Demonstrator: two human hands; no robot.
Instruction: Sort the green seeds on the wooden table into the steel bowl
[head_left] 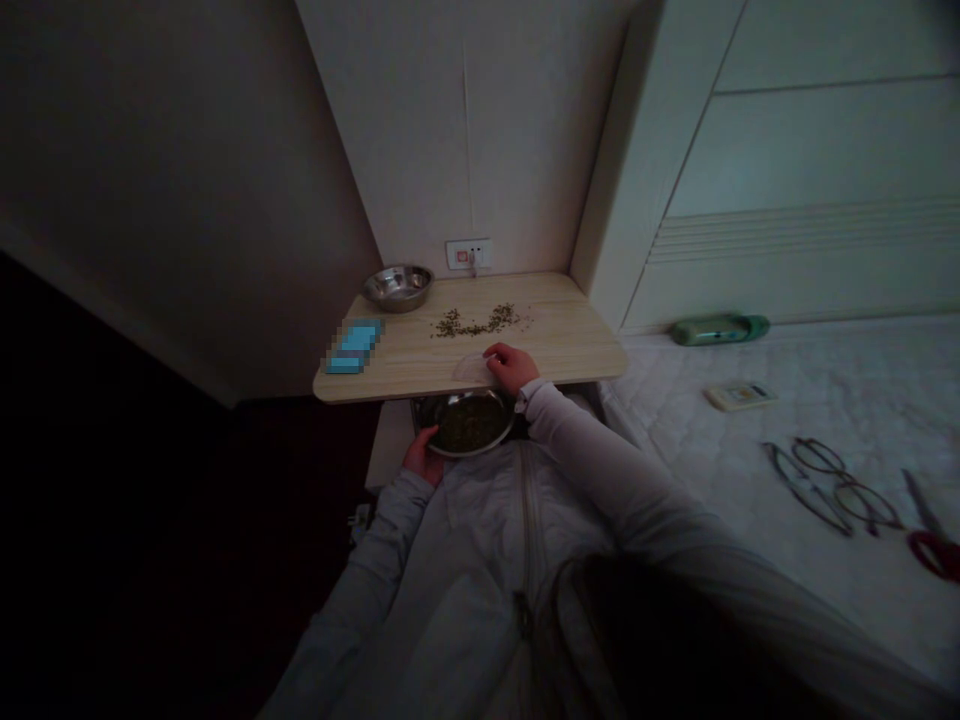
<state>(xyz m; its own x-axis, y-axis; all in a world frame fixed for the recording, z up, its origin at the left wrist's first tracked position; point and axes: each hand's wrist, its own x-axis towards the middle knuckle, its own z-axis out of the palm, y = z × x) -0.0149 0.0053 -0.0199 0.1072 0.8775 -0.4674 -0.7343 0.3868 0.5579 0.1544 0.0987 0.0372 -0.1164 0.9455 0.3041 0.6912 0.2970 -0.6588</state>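
Observation:
My left hand (421,458) grips the rim of a metal bowl (466,422) filled with small dark green bits, held just below the front edge of a light wooden table (577,345). My right hand (511,366) rests on the tabletop near that edge, fingers curled on a pale flat piece (469,369); what that piece is cannot be made out. A loose scatter of the same green bits (476,322) lies on the table beyond my right hand. An empty metal bowl (397,287) stands at the back left corner.
A blue box (354,345) lies on the table's left side. A wall socket (468,254) sits behind the table. To the right, a white bed holds a green case (718,328), a remote (741,396), two pairs of glasses (832,485) and red scissors (930,540).

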